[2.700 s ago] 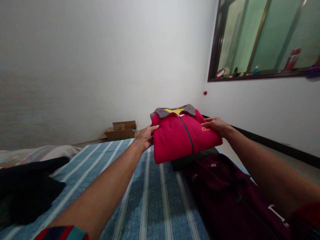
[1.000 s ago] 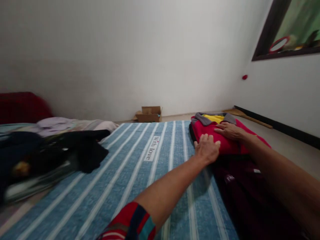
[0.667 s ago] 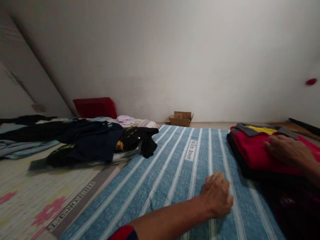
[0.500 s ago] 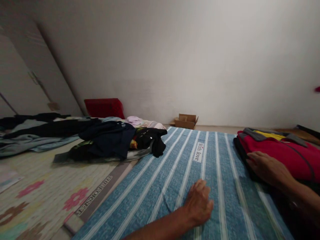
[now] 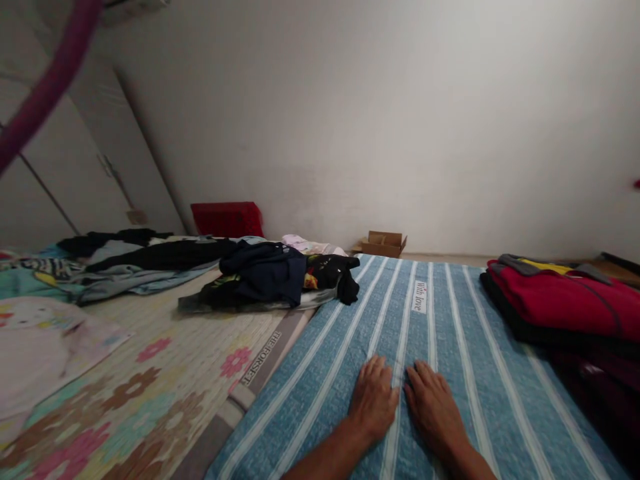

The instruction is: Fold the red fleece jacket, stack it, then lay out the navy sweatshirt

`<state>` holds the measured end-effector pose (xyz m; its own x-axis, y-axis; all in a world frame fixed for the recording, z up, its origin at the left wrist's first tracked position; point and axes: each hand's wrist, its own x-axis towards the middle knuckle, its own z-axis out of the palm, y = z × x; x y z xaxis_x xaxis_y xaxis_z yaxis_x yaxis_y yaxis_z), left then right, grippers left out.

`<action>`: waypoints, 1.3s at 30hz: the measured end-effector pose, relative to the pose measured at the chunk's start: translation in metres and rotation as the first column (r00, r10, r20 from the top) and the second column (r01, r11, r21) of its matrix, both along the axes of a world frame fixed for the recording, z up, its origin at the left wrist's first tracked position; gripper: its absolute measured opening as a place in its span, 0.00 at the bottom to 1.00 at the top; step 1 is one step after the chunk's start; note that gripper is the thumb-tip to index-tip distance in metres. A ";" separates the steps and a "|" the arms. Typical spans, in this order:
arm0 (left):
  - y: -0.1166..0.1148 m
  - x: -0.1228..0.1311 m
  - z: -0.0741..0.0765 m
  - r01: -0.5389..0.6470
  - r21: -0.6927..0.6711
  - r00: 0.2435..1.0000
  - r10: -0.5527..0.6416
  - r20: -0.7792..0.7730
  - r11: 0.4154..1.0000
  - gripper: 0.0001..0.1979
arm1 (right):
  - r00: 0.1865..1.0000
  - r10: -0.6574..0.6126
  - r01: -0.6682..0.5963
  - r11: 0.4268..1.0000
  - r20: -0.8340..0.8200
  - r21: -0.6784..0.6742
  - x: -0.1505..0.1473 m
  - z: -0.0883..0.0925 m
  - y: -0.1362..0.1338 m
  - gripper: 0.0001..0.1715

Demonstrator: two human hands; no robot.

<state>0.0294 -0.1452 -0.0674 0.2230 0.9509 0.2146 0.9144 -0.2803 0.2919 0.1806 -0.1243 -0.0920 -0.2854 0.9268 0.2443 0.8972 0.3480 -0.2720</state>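
Note:
Both hands lie side by side on a blue cloth with white stripes [image 5: 320, 400], close together but apart. My left hand [image 5: 374, 397] rests palm down, fingers loosely stretched forward and holding nothing. Just to its right, my right hand [image 5: 434, 407] lies flat in the same way, fingers pointing ahead, with nothing in it. Beyond the hands, a white label [image 5: 419, 297] reading "With love" shows on the cloth. To the right sits a stack of folded clothes [image 5: 565, 300], with a red, grey and yellow garment on top of black ones.
A heap of dark clothes [image 5: 265, 273] lies left of the striped cloth, with more loose clothes [image 5: 150, 263] behind it. A pale pink garment [image 5: 45, 353] spreads over the flowered mat [image 5: 180, 373]. A cardboard box [image 5: 384, 243] and a red case [image 5: 227, 219] stand by the wall.
My right hand has moved left from the folded stack onto the striped cloth. My left hand has shifted slightly left and lies flatter. The view has turned a little left.

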 end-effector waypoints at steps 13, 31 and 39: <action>-0.002 0.002 0.002 -0.005 0.051 1.000 0.007 -0.029 0.999 0.16 | 1.000 -0.001 0.000 1.000 -0.011 -0.006 0.004 -0.009 0.004 0.24; 0.000 0.000 0.002 -0.015 -0.009 0.980 0.017 0.200 1.000 0.16 | 0.998 -0.022 0.022 1.000 0.052 0.006 0.003 -0.003 -0.002 0.25; 0.060 -0.063 0.053 -0.409 -0.089 0.730 0.384 0.565 0.908 0.15 | 1.000 -0.029 0.029 0.999 0.008 0.020 0.002 0.001 -0.006 0.24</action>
<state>-0.0333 -0.0850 -0.0144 -0.3433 0.9136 0.2178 0.6224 0.0476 0.7812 0.1824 -0.1302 -0.0909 -0.2602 0.9298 0.2603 0.9092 0.3267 -0.2580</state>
